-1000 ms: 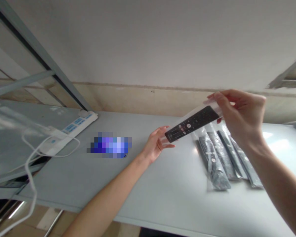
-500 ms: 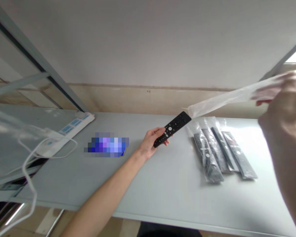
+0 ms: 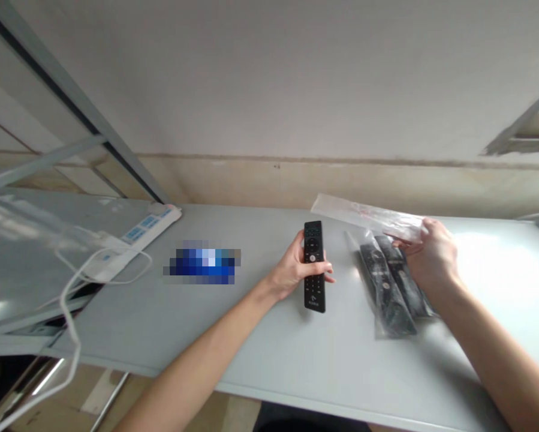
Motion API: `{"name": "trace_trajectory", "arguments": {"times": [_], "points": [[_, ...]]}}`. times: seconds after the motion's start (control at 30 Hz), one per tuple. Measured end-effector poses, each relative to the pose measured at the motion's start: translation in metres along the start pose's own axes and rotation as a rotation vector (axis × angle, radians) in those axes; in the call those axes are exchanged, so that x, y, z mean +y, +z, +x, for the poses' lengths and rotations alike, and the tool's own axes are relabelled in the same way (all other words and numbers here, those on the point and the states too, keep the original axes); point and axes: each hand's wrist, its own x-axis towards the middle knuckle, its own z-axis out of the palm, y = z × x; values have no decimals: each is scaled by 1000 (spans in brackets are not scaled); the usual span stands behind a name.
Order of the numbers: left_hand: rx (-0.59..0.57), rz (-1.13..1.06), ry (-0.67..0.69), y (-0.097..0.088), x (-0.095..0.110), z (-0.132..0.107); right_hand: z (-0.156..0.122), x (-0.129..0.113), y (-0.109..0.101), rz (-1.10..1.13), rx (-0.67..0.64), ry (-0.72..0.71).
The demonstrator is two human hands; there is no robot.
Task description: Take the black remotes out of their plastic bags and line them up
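Note:
My left hand (image 3: 296, 269) is wrapped round a bare black remote control (image 3: 314, 267), which points away from me just above the grey table (image 3: 269, 342). My right hand (image 3: 431, 259) pinches an empty clear plastic sleeve (image 3: 363, 214) that stretches out to the left over the table. Under and beside my right hand lie several black remotes in clear bags (image 3: 388, 282), side by side on the tabletop.
A white power strip (image 3: 129, 237) with a looping white cable (image 3: 71, 300) lies at the table's left end. A blurred blue patch (image 3: 201, 264) sits left of my left hand. Metal shelf rails (image 3: 71, 102) rise at the left; a wall runs behind.
The sleeve has come off the remote: my right hand swung far right with it, then came back down over the bagged remotes. My left hand turned the bare remote to point away.

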Motion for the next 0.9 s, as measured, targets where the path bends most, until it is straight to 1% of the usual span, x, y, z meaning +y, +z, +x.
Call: {"name": "trace_trajectory", "arguments": {"times": [0.07,0.13,0.23,0.3,0.37,0.47,0.57,0.63,0.7,0.83,0.9], "points": [[67,74,8,0,-1,0,-7,-4,5,49,-4,43],[145,196,39,-1,-2,0,-13,-8,10,63,1,60],[252,474,148,-2,-5,0,-21,-15,16,47,-28,54],[287,667,195,-1,-10,0,-25,-19,20,20,-68,38],[317,844,193,-1,-16,0,-28,-22,26,9,-120,31],[374,1094,160,1,-22,0,-30,-27,36,61,-211,42],[416,1299,110,2,-22,-1,-30,-30,45,110,-309,83],[425,1368,79,2,-19,-2,-29,-30,51,141,-348,136],[415,1387,68,1,-17,-4,-28,-27,57,184,-364,195],[387,1428,120,1,-18,-5,-21,-16,71,220,-399,303],[377,1464,143,0,-19,-6,-17,-9,75,180,-412,341]]}}
